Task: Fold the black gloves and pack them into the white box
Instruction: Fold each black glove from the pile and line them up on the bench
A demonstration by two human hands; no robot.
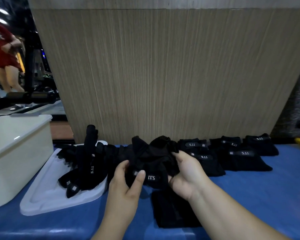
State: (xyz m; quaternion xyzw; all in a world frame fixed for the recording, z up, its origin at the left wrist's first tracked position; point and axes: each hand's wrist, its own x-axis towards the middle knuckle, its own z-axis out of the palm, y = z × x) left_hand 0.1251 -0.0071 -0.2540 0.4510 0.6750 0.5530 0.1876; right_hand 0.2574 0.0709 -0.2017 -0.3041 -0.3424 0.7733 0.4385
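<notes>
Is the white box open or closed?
Open: the white box shows its inside wall; a white lid lies beside it under loose black gloves.

Hands, bare, two: held close together at centre, forearms bare.
A black glove (152, 161) is gripped by both: on the left hand (126, 181) the thumb is laid across its front, fingers curled behind; on the right hand (185, 172) the palm is turned inward, fingers closed over its edge.

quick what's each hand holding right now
Left hand: fingers and thumb pinch the black glove at its labelled end.
Right hand: grips the same glove from the other side.
</notes>
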